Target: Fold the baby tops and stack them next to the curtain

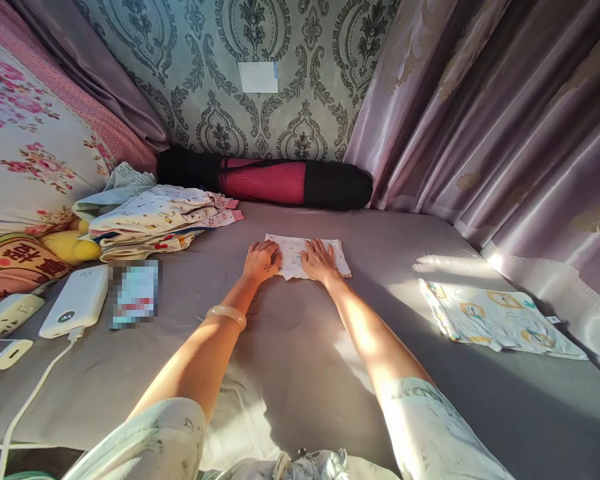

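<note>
Covering the broad surface in front of you, the grey sheet [290, 333] has shallow wrinkles near your forearms. The satiny mauve curtain [440, 133] hangs on your right, beside the damask-patterned wall [310, 87]. At the foot of that wall lies a long black-and-magenta mesh carry bag [265, 180]. To your left, the pile of printed clothes [155, 217] sits loosely stacked. The folded cloth with the orange-and-teal print [500, 317] lies flat on the sheet to your right, well apart from your hands.

Straight ahead of you, near the middle of the sheet, is the small folded white printed cloth [291, 257], flat, with a slightly uneven near edge. It looks like thin, soft cotton: light, limp and not fragile, but its layers could slide or ruffle if you drag one palm. Support it from beneath at both side edges, or pinch all the layers together at two corners; taking only the top layer would likely open the fold.

Your left hand [264, 260] rests on its left edge, fingers a little bent, with no clench visible. Your right hand [321, 260] lies palm down on its right half, fingers spread, pressing rather than gripping. The smallest item here is the pale bangle [227, 315] around your left forearm.
</note>
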Tool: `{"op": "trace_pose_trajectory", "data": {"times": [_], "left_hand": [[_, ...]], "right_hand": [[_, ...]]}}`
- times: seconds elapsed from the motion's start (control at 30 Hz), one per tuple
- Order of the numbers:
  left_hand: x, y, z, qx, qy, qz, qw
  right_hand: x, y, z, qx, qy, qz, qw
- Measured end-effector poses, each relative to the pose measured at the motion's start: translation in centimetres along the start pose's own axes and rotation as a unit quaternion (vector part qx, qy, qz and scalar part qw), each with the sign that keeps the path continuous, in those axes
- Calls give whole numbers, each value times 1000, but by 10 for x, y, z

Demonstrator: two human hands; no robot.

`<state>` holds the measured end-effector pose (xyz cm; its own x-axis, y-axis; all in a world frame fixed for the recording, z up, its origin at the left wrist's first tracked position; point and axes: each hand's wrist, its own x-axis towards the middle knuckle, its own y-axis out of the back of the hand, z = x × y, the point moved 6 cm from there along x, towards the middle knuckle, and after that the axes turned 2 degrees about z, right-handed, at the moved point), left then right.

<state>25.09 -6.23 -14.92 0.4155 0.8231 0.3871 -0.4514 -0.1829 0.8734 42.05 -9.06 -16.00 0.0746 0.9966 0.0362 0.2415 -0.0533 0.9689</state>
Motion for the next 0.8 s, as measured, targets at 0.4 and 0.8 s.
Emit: {"op": "trace_pose_trajectory", "data": {"times": [0.4, 0.8], "left_hand": [[1, 1, -2, -7, 10, 13, 1000], [3, -3, -13, -20, 40, 55, 997]], "right_hand": [[5, 3, -36, -16, 8, 10, 1000], [5, -9, -46, -31, 15, 7, 999]]}}
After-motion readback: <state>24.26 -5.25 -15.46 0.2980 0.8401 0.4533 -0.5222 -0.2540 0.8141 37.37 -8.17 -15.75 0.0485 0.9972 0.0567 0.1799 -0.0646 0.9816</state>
